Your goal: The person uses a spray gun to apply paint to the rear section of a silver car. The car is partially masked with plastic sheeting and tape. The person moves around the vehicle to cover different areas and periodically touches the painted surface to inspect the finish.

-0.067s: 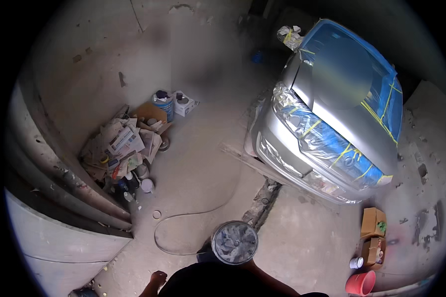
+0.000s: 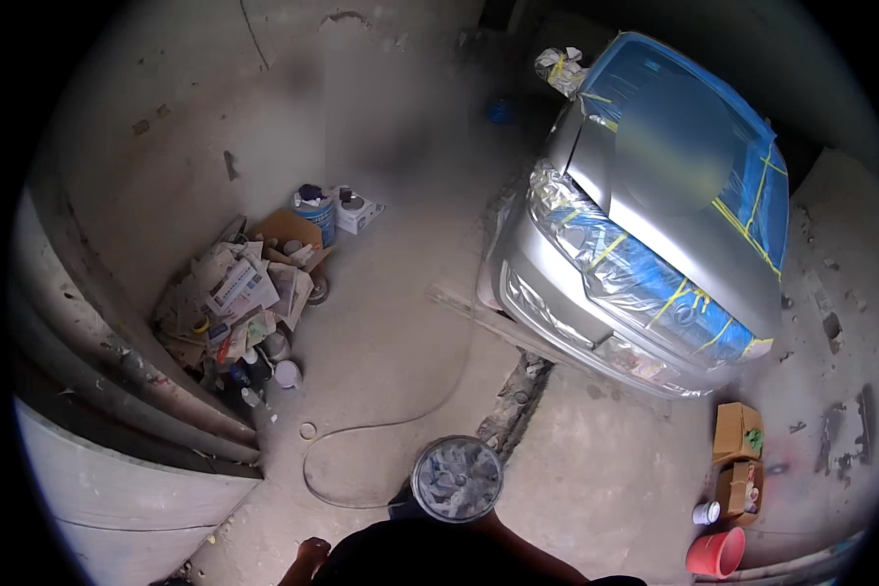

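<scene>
At the bottom centre is a round, paint-smeared cup, seen from above, apparently the cup of a spray gun. My right hand is under its rim with the fingers hidden; the forearm leads straight to it, so I hold it there. A thin hose loops over the floor and ends beside the cup. My left hand hangs low at the left of my body, its fingers curled in and nothing visible in them. Ahead to the right stands a silver car, its glass and lights masked with blue film and yellow tape.
Left of the hose lies a heap of papers with cans and bottles. A blue pail and a white box stand behind it. At the right are cardboard boxes, a white tub and a red bucket. A trench cuts the floor.
The view has shifted very slightly. The cup sits a little further left in it, and both hands keep the same posture.
</scene>
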Demonstrator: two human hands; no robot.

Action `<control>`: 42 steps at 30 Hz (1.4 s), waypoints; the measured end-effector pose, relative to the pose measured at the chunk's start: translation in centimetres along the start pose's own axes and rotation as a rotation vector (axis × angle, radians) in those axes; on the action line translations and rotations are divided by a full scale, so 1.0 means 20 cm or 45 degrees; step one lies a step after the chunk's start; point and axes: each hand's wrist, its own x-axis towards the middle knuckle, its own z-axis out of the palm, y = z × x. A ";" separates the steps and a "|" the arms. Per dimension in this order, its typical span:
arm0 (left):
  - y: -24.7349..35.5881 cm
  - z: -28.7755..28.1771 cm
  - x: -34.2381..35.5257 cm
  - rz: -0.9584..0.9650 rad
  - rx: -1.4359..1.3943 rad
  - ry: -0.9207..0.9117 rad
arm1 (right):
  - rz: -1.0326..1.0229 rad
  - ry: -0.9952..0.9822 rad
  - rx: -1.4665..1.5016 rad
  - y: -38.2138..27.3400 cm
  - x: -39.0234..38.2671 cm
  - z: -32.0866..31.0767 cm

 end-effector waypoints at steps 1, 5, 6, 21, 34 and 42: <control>0.11 -0.12 0.10 -0.127 -0.061 -0.182 | -0.016 0.053 -0.010 0.01 0.04 -0.04; 0.00 -0.42 0.19 -0.069 0.014 -0.072 | 0.017 0.138 0.074 0.00 0.27 -0.05; -0.06 -0.46 0.23 -0.026 0.127 -0.077 | 0.067 0.137 0.098 -0.01 0.32 -0.07; -0.16 -1.02 1.16 0.138 0.262 0.111 | 0.440 0.475 0.200 0.09 0.50 -0.15; -0.62 -1.75 2.07 0.558 0.242 -0.167 | 0.358 0.778 -0.427 0.17 1.32 0.21; -1.05 -2.23 2.33 0.797 0.666 -0.318 | 0.357 0.822 0.139 -0.22 2.04 0.36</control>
